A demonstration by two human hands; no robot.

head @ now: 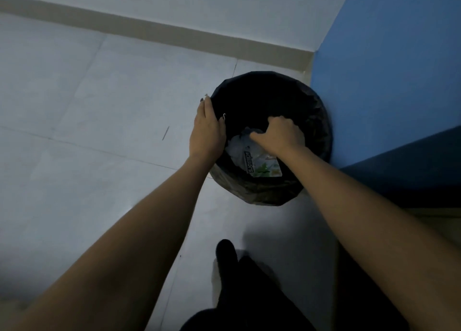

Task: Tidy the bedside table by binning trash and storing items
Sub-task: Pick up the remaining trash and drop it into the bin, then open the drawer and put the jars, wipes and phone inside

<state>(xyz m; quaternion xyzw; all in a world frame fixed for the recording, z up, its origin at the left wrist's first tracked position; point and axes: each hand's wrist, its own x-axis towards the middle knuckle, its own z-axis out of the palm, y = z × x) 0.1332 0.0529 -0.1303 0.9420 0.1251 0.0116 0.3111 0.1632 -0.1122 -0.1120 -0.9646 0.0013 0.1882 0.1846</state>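
Left hand (207, 131) grips bin (316, 121) rim; right hand (282, 135) curls over trash (252, 156).

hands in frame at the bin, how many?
2. The left hand rests on the left rim of the black-lined bin. The right hand is over the bin's opening, curled above the white wrapper; its fingertips are hidden.

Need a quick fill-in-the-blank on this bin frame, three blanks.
1. The left hand rests on the bin's ____.
2. The bin is lined with a ____ bag.
3. The right hand reaches over the wrapper, which lies ____ the bin.

Missing words: rim; black; inside
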